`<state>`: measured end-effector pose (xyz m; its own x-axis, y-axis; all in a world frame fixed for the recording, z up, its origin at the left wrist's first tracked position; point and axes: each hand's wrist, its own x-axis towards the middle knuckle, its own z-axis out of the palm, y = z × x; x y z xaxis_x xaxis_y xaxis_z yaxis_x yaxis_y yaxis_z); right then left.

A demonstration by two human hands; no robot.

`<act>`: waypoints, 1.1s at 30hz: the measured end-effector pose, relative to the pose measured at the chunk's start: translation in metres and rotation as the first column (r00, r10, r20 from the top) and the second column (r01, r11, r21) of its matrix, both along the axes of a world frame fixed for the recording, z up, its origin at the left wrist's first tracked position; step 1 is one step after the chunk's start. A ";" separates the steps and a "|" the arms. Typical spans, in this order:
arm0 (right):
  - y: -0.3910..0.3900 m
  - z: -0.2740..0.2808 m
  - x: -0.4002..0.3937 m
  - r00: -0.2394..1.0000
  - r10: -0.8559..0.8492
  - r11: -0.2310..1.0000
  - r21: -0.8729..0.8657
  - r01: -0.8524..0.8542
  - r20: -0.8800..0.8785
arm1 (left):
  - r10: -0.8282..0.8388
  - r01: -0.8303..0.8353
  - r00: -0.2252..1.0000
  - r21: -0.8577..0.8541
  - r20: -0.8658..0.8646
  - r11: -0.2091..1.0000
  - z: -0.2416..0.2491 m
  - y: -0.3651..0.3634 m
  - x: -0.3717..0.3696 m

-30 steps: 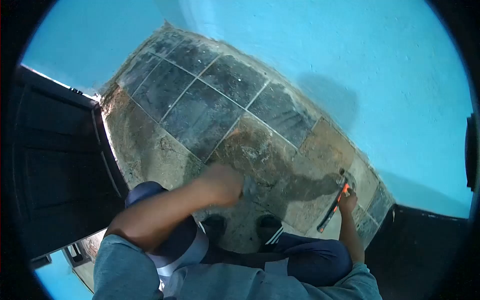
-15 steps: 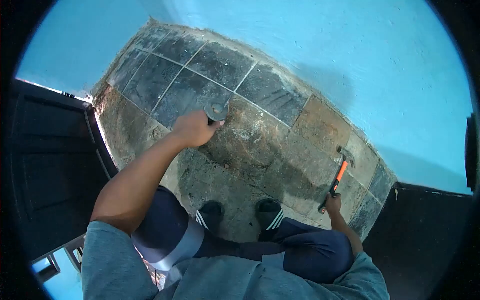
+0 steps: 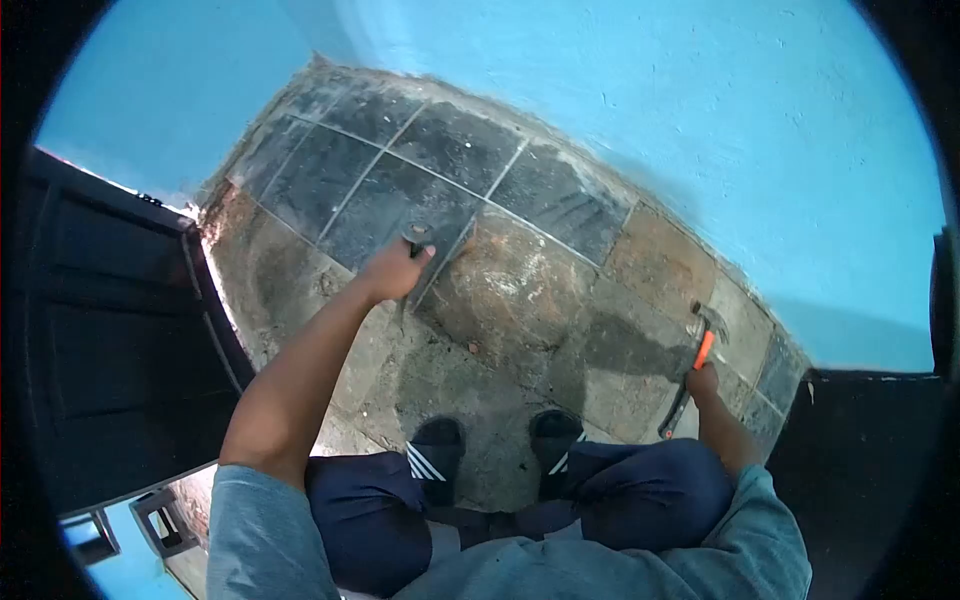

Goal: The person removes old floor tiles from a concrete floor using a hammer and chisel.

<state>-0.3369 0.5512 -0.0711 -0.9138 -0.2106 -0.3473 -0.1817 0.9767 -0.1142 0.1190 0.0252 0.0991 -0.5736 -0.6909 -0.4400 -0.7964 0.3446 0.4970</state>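
Observation:
My left hand (image 3: 392, 272) is closed around a chisel with a round grey guard (image 3: 417, 232) at its top. It is held over the dark tiles, beside the edge of the bare patch; the chisel's lower end is hidden by my hand. Off to the right, my right hand (image 3: 703, 381) grips a claw hammer (image 3: 706, 348) partway along its orange and black handle. The hammer's head points away from me, and the handle's end sticks out below my hand. Dark slate tiles (image 3: 400, 195) with pale joints border a rough, brownish bare patch (image 3: 515, 275) of floor.
Blue walls (image 3: 650, 100) rise behind the tiles. A dark panelled door (image 3: 120, 320) stands at the left, and a dark surface (image 3: 870, 460) is at the right. My feet in black striped slides (image 3: 437, 455) rest on the rough floor. Hollow blocks (image 3: 165, 522) lie at lower left.
The view has shifted slightly. The chisel has tipped, so less of its round guard shows. My right hand and the hammer have moved right, and more handle now sticks out below the hand.

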 end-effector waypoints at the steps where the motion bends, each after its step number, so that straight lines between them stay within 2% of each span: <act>1: -0.005 -0.003 0.001 0.999 -0.034 0.999 -0.041 0.033 -0.006 | -0.012 0.011 1.000 -0.079 -0.020 0.997 0.005 -0.003 0.003; 2: -0.004 -0.006 0.005 0.997 -0.079 0.994 -0.080 0.078 -0.009 | -0.031 0.033 0.997 -0.025 0.069 0.999 0.010 -0.008 0.002; 5: -0.010 -0.001 0.020 0.984 -0.167 0.970 -0.190 0.153 -0.062 | -0.249 0.256 0.957 -0.030 0.150 0.966 0.013 0.002 -0.012; 7: -0.015 0.003 0.025 0.976 -0.200 0.946 -0.276 0.169 -0.086 | -0.452 0.455 0.890 -0.136 0.055 0.880 0.008 0.020 -0.027; 9: -0.001 -0.028 0.005 0.925 -0.301 0.775 -0.506 0.378 0.231 | -0.517 0.525 0.850 -0.231 0.100 0.819 0.006 0.049 -0.046; 10: 0.004 -0.042 -0.005 0.871 -0.301 0.656 -0.578 0.485 0.388 | -0.590 0.603 0.798 -0.193 0.123 0.774 0.013 0.060 -0.060; 11: -0.001 -0.036 0.001 0.863 -0.295 0.625 -0.600 0.499 0.410 | -0.658 0.674 0.739 -0.153 0.145 0.723 0.018 0.069 -0.074; 14: -0.029 -0.021 0.022 0.830 -0.293 0.529 -0.643 0.554 0.474 | -0.740 0.761 0.642 -0.278 0.199 0.586 -0.003 0.091 -0.103; 17: -0.039 -0.027 0.033 0.809 -0.326 0.418 -0.694 0.587 0.489 | -0.717 0.752 0.659 -0.190 0.227 0.631 -0.009 0.096 -0.138; 18: -0.048 -0.009 0.038 0.756 -0.331 0.356 -0.667 0.655 0.565 | -0.685 0.721 0.693 -0.183 0.225 0.669 -0.015 0.093 -0.147; 21: -0.047 -0.022 0.036 0.725 -0.331 0.298 -0.663 0.687 0.604 | -0.600 0.630 0.775 -0.182 0.199 0.754 -0.045 0.081 -0.161; 24: -0.067 0.018 0.049 0.601 -0.285 0.138 -0.589 0.796 0.747 | -0.554 0.576 0.817 -0.195 0.158 0.794 -0.064 0.073 -0.161; 27: -0.072 0.023 0.052 0.554 -0.214 0.017 -0.564 0.826 0.805 | -0.502 0.514 0.858 -0.154 0.114 0.844 -0.069 0.076 -0.165; 29: -0.066 0.004 0.042 0.541 -0.194 -0.002 -0.552 0.834 0.818 | -0.435 0.441 0.897 -0.181 0.074 0.879 -0.074 0.078 -0.167; 32: -0.062 -0.003 0.039 0.550 -0.186 0.006 -0.559 0.829 0.814 | -0.459 0.478 0.876 -0.132 0.151 0.869 -0.058 0.074 -0.173; 33: -0.062 -0.001 0.039 0.557 -0.188 0.012 -0.565 0.825 0.809 | -0.441 0.456 0.890 -0.173 0.116 0.873 -0.063 0.072 -0.173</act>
<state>-0.2979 0.4889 -0.0716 -0.7160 -0.1718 -0.6766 0.6937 -0.0663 -0.7172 -0.0540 0.0975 0.0360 -0.8143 -0.4411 -0.3773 -0.5640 0.7549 0.3346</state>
